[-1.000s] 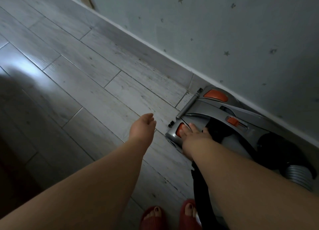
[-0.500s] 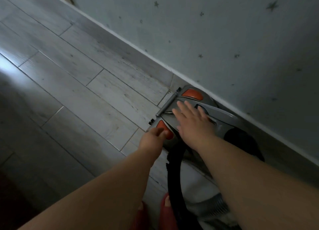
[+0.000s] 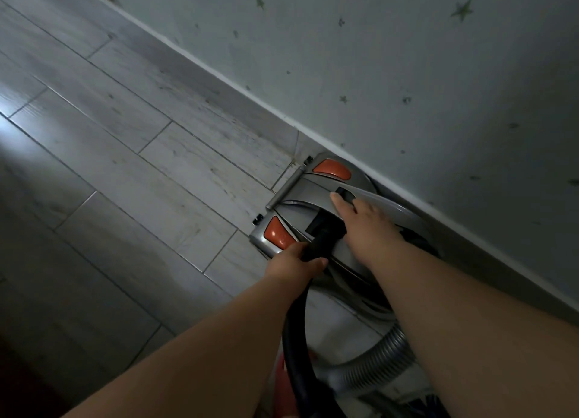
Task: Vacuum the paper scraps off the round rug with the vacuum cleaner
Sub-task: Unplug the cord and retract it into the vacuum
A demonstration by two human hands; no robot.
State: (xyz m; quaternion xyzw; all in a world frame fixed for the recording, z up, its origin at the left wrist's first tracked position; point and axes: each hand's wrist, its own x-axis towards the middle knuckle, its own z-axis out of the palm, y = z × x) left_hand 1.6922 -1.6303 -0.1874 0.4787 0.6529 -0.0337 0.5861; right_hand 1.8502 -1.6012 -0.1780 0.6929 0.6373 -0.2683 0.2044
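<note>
Whereabouts of the grey plastic canister vacuum cleaner (image 3: 300, 198) with two orange buttons?

It sat on the pale grey plank floor (image 3: 125, 167), pushed up to the white skirting board (image 3: 219, 76) beneath the star-dotted wall (image 3: 376, 73). The right arm hid its rear part.

And the hands?

The left hand (image 3: 294, 265) was wrapped round the black hose (image 3: 293, 330) near where it entered the body. The right hand (image 3: 369, 226) lay over the grey carry handle (image 3: 372, 195), one finger stretched toward a black switch (image 3: 343, 195). Whether the other fingers curled beneath, I could not tell.

Anything else?

A ribbed grey hose (image 3: 379, 361) was cut off by the right forearm, and a red sliver (image 3: 280, 373) beside the black hose was too hidden to name.
</note>
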